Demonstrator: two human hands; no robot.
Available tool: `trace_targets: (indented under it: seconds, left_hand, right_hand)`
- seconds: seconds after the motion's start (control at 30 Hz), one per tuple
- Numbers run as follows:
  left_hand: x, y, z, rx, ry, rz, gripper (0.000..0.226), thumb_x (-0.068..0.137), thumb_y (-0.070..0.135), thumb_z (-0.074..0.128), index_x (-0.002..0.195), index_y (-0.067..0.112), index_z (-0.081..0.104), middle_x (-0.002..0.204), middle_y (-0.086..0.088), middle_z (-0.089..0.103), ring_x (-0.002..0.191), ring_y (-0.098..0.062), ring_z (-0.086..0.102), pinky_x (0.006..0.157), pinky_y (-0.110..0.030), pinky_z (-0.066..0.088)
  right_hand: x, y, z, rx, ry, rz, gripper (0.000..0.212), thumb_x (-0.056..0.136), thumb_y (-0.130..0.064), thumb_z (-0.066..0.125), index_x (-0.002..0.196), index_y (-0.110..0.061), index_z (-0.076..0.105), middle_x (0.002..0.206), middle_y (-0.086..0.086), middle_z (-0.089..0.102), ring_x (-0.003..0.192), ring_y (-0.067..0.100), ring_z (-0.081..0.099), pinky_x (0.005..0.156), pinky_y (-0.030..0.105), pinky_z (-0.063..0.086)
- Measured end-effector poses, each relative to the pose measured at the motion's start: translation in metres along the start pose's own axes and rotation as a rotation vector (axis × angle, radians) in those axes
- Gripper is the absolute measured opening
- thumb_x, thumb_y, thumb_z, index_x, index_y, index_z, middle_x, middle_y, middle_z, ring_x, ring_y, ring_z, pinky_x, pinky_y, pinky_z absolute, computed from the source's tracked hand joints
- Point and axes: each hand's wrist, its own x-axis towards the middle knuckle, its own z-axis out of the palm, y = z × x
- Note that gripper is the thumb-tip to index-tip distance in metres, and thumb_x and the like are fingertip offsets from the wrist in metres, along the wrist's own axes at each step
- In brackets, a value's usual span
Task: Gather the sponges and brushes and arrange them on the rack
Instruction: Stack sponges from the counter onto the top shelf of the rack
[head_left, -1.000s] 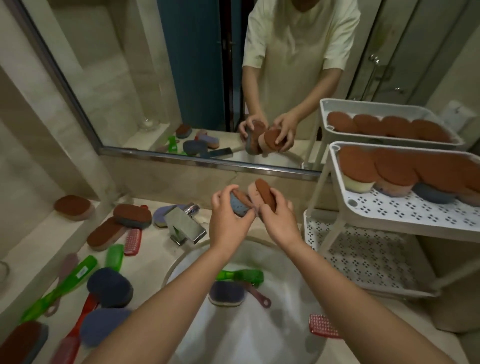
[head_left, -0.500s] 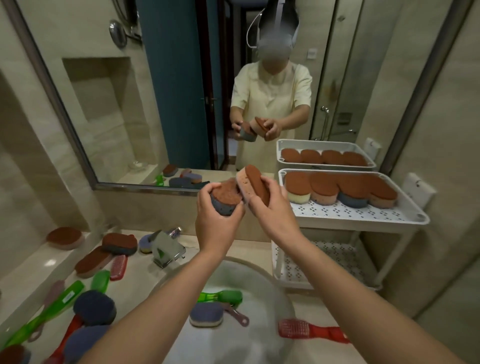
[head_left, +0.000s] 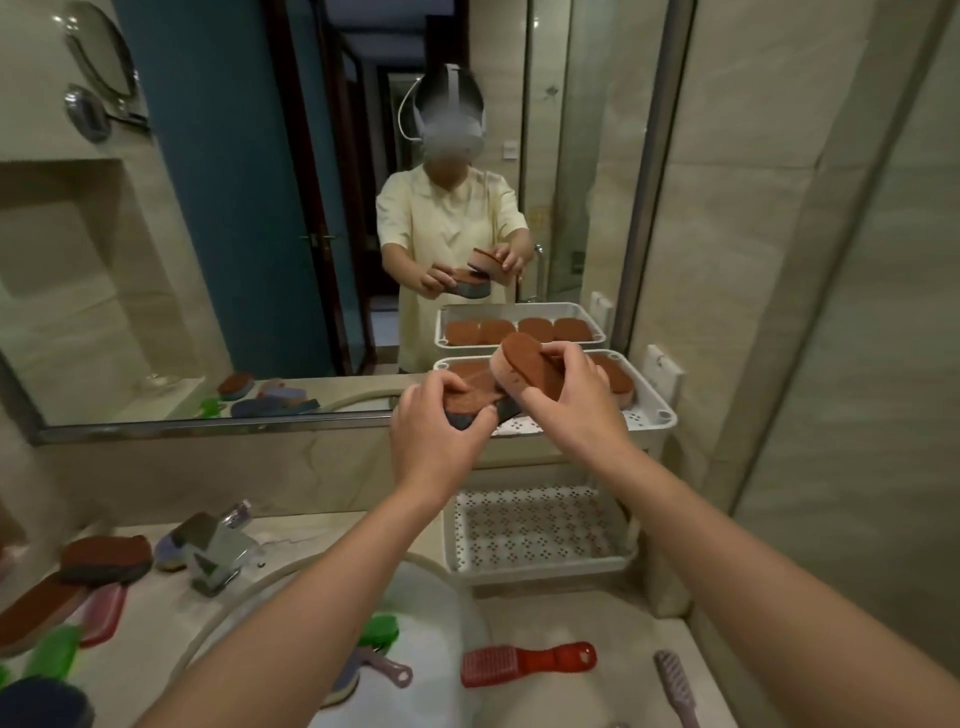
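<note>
In the head view both my arms reach out over the basin toward the white rack (head_left: 652, 415) that stands at the right end of the counter, against the mirror. My left hand (head_left: 439, 431) is closed around a grey-bodied sponge (head_left: 475, 402) with a rust-brown top, thumb and fingers pinching its ends, holding it roughly level just over the front left edge of the rack's upper shelf. My right hand (head_left: 574, 397) grips a pink-bodied sponge (head_left: 530, 366), also brown-faced, tilted with its far end raised; it sits just above and touching the grey one. Behind my hands, brown-topped sponges already lie along the back of the upper shelf, one (head_left: 618, 376) showing at its right end. The rack's lower shelf (head_left: 535, 530) shows only its perforated floor. Near the front edge of the counter, to the right of the basin, lie a red brush (head_left: 527, 662) and a mauve brush (head_left: 675, 680). Inside the basin (head_left: 441, 618), under my left forearm, I see a green brush (head_left: 382, 629) and a pink-handled one (head_left: 384, 670). At the left end of the counter, past the chrome tap (head_left: 213, 551), sit more brown-topped sponges (head_left: 106, 558) and a pink brush (head_left: 104, 613)
</note>
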Motion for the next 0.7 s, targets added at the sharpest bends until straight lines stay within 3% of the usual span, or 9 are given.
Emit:
trace_targets:
  seconds: [0.2, 0.37, 0.5, 0.6, 0.7]
  left_hand:
    - [0.013, 0.011, 0.024, 0.133, -0.131, 0.081, 0.019, 0.075, 0.032, 0.061, 0.091, 0.028, 0.052, 0.091, 0.016, 0.056, 0.087, -0.008, 0.048, 0.087, -0.032, 0.036]
    - [0.022, 0.002, 0.038, 0.234, -0.207, 0.084, 0.017, 0.081, 0.027, 0.053, 0.098, 0.031, 0.051, 0.099, 0.014, 0.055, 0.094, -0.010, 0.052, 0.096, -0.036, 0.035]
    - [0.021, -0.004, 0.045, 0.305, -0.261, 0.043, 0.022, 0.084, 0.021, 0.048, 0.106, 0.027, 0.051, 0.108, 0.010, 0.054, 0.101, -0.013, 0.052, 0.100, -0.037, 0.030]
    - [0.018, -0.007, 0.049, 0.363, -0.248, 0.069, 0.021, 0.084, 0.020, 0.046, 0.104, 0.027, 0.053, 0.104, 0.011, 0.054, 0.103, -0.011, 0.050, 0.103, -0.036, 0.029]
    - [0.015, -0.009, 0.051, 0.402, -0.244, 0.118, 0.018, 0.083, 0.021, 0.044, 0.096, 0.027, 0.055, 0.101, 0.014, 0.053, 0.108, -0.012, 0.046, 0.104, -0.034, 0.028]
  right_hand:
    - [0.015, 0.034, -0.022, -0.117, -0.071, -0.019, 0.051, 0.074, -0.018, 0.063, 0.122, -0.027, 0.048, 0.125, -0.001, 0.055, 0.120, 0.023, 0.046, 0.104, 0.048, 0.038]
    - [0.025, 0.045, -0.022, -0.263, -0.124, -0.034, 0.048, 0.076, -0.001, 0.056, 0.115, -0.028, 0.047, 0.126, -0.005, 0.050, 0.131, 0.019, 0.035, 0.120, 0.052, 0.003]
    - [0.033, 0.055, -0.013, -0.372, -0.145, -0.006, 0.042, 0.079, -0.001, 0.055, 0.111, -0.028, 0.048, 0.132, -0.004, 0.049, 0.141, 0.021, 0.026, 0.118, 0.055, -0.007]
    - [0.033, 0.064, -0.007, -0.389, -0.170, 0.022, 0.040, 0.081, 0.002, 0.046, 0.108, -0.027, 0.051, 0.127, -0.003, 0.053, 0.140, 0.022, 0.028, 0.117, 0.055, -0.010]
    - [0.032, 0.072, -0.001, -0.382, -0.167, 0.014, 0.032, 0.084, -0.003, 0.043, 0.099, -0.027, 0.057, 0.115, -0.004, 0.057, 0.126, 0.021, 0.041, 0.119, 0.056, 0.000]
